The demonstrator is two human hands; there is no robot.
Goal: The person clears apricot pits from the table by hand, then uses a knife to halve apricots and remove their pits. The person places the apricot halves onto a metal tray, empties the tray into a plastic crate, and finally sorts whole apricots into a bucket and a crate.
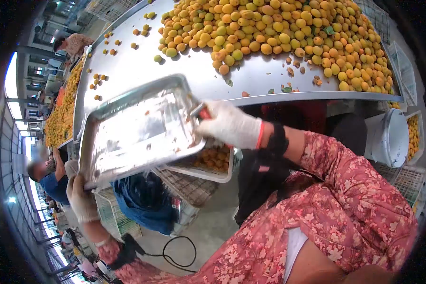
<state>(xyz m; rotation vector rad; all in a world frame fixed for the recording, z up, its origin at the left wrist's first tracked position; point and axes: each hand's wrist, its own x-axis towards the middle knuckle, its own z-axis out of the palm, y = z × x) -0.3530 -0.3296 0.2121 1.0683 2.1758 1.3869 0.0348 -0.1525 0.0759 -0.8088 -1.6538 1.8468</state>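
A shiny, shallow metal tray (136,128) hangs tilted in front of me, its inside bare apart from wet marks and small specks. My left hand (82,198), in a white glove, is closed on its lower left corner. On the tray's right edge, my gloved right hand (229,124) is closed too. Something small and red shows at the right fingers; I cannot make out what it is. Beyond the tray, a large heap of yellow-orange and greenish apricots (270,33) lies on a metal table (199,73).
Under the tray stands a white crate of apricots (217,173), beside stacked plastic crates (187,189). Dark blue cloth (144,201) hangs nearby. At the right is a white bucket (395,137). A black cable (175,253) loops on the floor. Other people (52,173) are at the left.
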